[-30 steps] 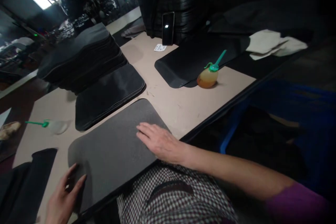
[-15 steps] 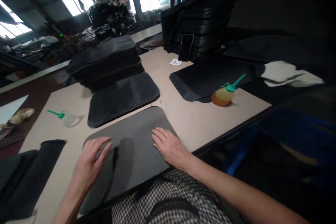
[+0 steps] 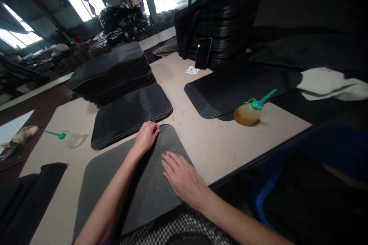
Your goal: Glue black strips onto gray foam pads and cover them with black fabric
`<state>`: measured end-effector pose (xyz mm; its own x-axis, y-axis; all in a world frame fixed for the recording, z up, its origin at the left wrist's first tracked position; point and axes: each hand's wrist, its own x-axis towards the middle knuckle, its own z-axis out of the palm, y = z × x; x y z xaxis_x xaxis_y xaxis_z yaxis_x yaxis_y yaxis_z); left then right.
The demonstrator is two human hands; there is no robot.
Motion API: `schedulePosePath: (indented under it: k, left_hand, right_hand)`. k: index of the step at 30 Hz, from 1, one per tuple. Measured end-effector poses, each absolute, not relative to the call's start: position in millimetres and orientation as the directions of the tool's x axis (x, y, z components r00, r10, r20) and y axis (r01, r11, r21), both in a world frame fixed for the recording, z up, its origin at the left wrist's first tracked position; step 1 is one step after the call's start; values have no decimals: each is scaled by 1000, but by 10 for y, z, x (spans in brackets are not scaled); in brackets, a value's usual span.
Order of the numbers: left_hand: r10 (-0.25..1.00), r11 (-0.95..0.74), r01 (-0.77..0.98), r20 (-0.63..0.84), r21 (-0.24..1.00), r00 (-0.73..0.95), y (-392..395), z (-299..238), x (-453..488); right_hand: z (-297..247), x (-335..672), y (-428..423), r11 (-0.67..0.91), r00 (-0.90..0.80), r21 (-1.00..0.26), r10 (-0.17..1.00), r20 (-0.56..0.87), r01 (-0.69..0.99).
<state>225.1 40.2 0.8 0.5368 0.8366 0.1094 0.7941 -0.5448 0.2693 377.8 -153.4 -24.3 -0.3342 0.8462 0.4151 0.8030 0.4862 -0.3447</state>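
A grey sheet with rounded corners (image 3: 112,172) lies flat on the table in front of me. My right hand (image 3: 184,178) rests palm down on its right part, fingers stretched out. Across the sheet reaches my left hand (image 3: 147,136), its fingers curled together near the far edge, beside a low stack of black sheets (image 3: 129,113). Whether anything is pinched in those left fingers is hidden.
A taller pile of dark sheets (image 3: 112,71) rises behind the low stack. One squeeze bottle with amber liquid (image 3: 247,114) stands right; a paler bottle (image 3: 75,140) lies left. A phone (image 3: 203,53) leans on a black stack (image 3: 221,30). White cloth (image 3: 324,82) lies far right.
My left hand has moved from the sheet's left side forward and right to its far edge, its fingers curling. My right hand has stayed on the sheet. The view has shifted slightly.
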Motion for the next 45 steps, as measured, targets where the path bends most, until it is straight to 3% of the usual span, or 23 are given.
schedulePosePath:
  k: [5,11,21,26,29,32,38,45]
  left_hand:
    - [820,-567,786,77,248,567,400,95,2257]
    - [848,-519,839,227,163,479,248,50,2333]
    - [848,-484,814,403,321,345,75,88,2196]
    - [807,-588,774,243,236,538,-381,124,2072]
    - [800,-600,789,103,133,591,-607,78,1942]
    - [795,-604,790,10,106,607,-711,11,1854]
    - [813,-581,804,39,129,581,-715,-55,1810]
    - [874,-483,823,97,300,477,-621,-10,1726]
  right_hand:
    - [-248,3791,-1541,477,-326,-375,857,399,795]
    - [-263,3783,-1543,472,-324,-381,862,390,795]
    - [-182,3786,-1534,434,-294,-349,874,386,830]
    - [-218,3772,-1519,444,-314,-320,868,385,837]
    - [-269,3760,-1509,461,-335,-302,859,387,834]
    - [-369,3789,-1489,497,-362,-293,837,410,817]
    - [-359,4071,-1151,520,-352,-421,839,415,744]
    - [-429,3986,-417,530,-434,-286,836,337,798]
